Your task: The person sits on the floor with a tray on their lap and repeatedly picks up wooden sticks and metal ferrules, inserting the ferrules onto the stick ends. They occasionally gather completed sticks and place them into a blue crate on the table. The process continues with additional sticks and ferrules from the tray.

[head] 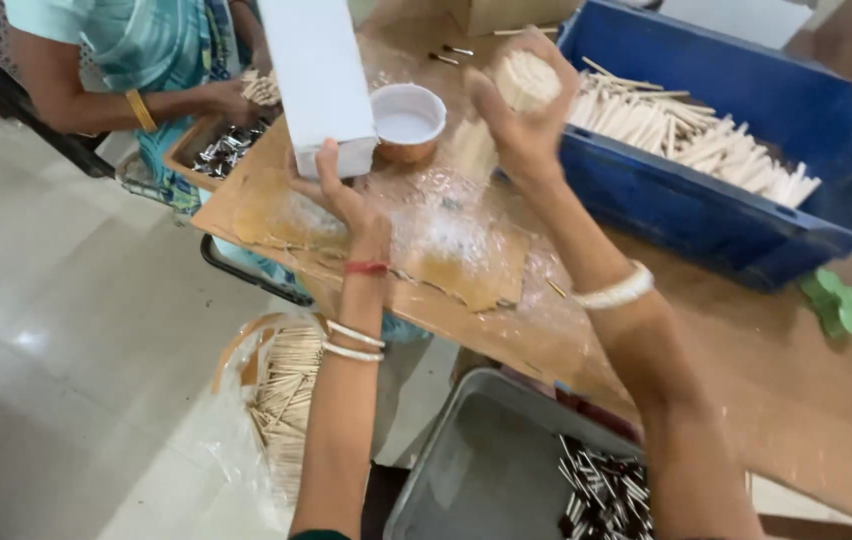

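Note:
My left hand [338, 190] grips the lower end of a tall white box [318, 80], holding it upright over the wooden table [766, 380]. My right hand [518, 118] is raised and closed around a thick bundle of pale wooden sticks [528, 78], end-on toward me, just beside the blue crate. A small white bowl [407, 120] with white liquid stands between the two hands. A glue-smeared brown board [446, 250] lies under them.
A blue crate [736, 210] at right holds many loose pale sticks [696, 130]. A grey tray [506, 470] with dark sticks sits below the table edge. A bag of thin sticks [281, 400] lies on the floor. Another person [136, 60] sits at far left handling sticks.

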